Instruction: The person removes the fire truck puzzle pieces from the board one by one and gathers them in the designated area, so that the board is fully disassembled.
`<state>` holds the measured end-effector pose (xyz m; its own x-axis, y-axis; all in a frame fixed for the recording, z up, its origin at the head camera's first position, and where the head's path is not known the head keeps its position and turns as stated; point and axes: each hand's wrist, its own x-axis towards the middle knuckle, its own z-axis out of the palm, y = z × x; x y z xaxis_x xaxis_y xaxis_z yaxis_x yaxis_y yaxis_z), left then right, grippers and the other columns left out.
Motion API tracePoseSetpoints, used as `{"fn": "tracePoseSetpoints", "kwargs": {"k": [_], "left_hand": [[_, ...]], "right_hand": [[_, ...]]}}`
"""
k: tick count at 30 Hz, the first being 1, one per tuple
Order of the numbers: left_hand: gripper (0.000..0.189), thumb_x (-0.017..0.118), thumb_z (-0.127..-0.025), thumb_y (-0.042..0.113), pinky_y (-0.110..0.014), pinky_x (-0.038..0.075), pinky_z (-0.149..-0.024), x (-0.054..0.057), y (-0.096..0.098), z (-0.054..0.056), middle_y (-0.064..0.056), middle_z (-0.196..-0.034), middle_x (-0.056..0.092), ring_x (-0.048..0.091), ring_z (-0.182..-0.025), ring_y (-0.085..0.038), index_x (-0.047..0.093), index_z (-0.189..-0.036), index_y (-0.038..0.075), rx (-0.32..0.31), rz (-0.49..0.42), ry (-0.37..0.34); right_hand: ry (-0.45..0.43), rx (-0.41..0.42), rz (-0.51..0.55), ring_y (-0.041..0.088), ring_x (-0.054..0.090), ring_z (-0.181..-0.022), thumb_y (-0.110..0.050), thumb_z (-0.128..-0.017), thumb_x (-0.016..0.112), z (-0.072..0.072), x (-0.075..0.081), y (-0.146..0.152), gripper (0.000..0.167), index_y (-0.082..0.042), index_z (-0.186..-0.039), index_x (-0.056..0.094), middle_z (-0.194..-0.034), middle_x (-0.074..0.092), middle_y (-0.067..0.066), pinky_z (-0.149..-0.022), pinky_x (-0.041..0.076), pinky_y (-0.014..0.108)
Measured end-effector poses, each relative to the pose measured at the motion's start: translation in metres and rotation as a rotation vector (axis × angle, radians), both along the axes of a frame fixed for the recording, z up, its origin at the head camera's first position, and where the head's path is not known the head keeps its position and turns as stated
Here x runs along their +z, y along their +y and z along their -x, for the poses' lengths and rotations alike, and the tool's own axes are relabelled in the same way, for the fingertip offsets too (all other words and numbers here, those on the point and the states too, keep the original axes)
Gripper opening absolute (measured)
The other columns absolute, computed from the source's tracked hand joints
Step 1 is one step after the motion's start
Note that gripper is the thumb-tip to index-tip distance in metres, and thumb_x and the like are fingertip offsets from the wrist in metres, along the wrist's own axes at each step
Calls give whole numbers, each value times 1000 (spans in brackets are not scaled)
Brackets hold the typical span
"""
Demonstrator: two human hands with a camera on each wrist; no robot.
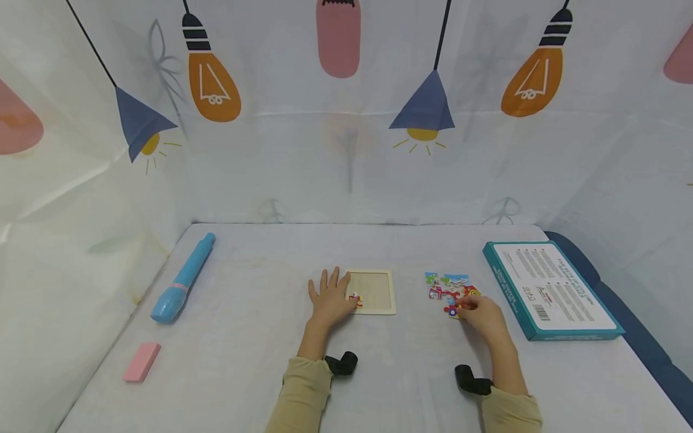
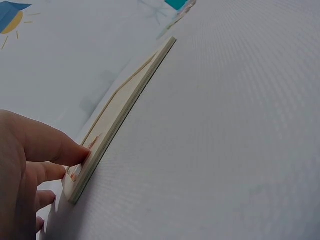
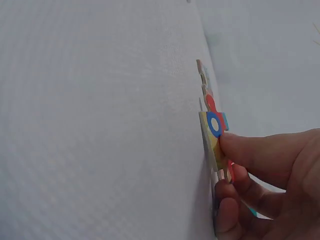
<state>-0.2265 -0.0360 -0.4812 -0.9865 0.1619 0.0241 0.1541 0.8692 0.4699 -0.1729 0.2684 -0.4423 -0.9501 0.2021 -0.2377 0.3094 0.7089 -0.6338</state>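
Note:
A shallow wooden puzzle tray (image 1: 373,293) lies flat on the table, with one small colourful puzzle piece (image 1: 355,299) in its near left corner. My left hand (image 1: 329,302) rests at the tray's left edge, fingers spread, the thumb touching that piece. To the right, several loose puzzle pieces (image 1: 440,293) in blue, red and green lie close together on the cloth. Among them my right hand (image 1: 484,319) pinches one puzzle piece (image 3: 214,131), which has a blue ring and a yellow part. Its thumb shows in the right wrist view; the fingers partly hide the pieces behind.
A teal box (image 1: 557,291) with a white printed label lies at the right, near a dark blue seat edge (image 1: 633,319). On the left are a light blue pen-shaped device (image 1: 185,278) and a pink block (image 1: 142,362). A printed curtain (image 1: 303,162) stands behind the white table.

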Motion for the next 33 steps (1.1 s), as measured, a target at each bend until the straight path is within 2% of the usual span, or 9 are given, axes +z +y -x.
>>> {"fn": "tracePoseSetpoints", "kwargs": {"k": [5,8,14,20,27,31,33], "left_hand": [[63,60,-80,33,-64,1,-104,1,0,0,-14,-148,30,15,-138,-38,44,-138,13,3,-5,-8],[63,60,-79,33,-64,1,-104,0,-1,0,-14,-148,31,15,-138,-38,45,-138,13,3,-5,-5],[63,59,-80,33,-64,1,-104,-1,-1,0,-13,-148,30,14,-138,-38,44,-138,14,0,4,-14],[63,59,-81,33,-63,0,-104,0,-1,1,-13,-149,29,13,-139,-37,43,-139,13,-4,10,-23],[63,59,-80,32,-63,-3,-104,-2,-2,1,-14,-148,30,13,-139,-37,44,-138,13,-15,-68,1],[63,58,-80,33,-63,-3,-104,-4,-3,2,-14,-148,30,12,-139,-37,44,-139,14,-15,-42,-1],[64,58,-80,32,-62,-2,-105,-3,-2,3,-14,-149,28,12,-139,-37,43,-139,13,-13,-16,-25]], "right_hand": [[30,12,-87,28,48,-83,-9,-84,63,3,0,-3,22,5,-102,63,-87,56,16,-70,42,37],[57,6,-105,26,48,-80,-9,-83,65,5,-2,-5,22,4,-100,61,-82,54,12,-67,40,35],[131,-12,7,27,51,-86,-11,-84,64,8,-4,-16,29,2,-109,58,-94,58,16,-66,45,28],[190,32,139,23,52,-84,-13,-84,65,16,-4,-31,31,0,-112,60,-97,60,15,-60,44,23],[197,68,187,24,53,-90,-15,-85,65,20,-6,-48,30,-2,-112,60,-102,60,14,-70,44,25],[193,66,222,25,54,-92,-15,-85,65,22,-8,-57,30,-3,-112,59,-104,60,14,-72,45,26],[182,62,240,24,54,-92,-15,-85,66,24,-9,-61,30,-3,-112,59,-103,60,13,-70,45,25]]}}
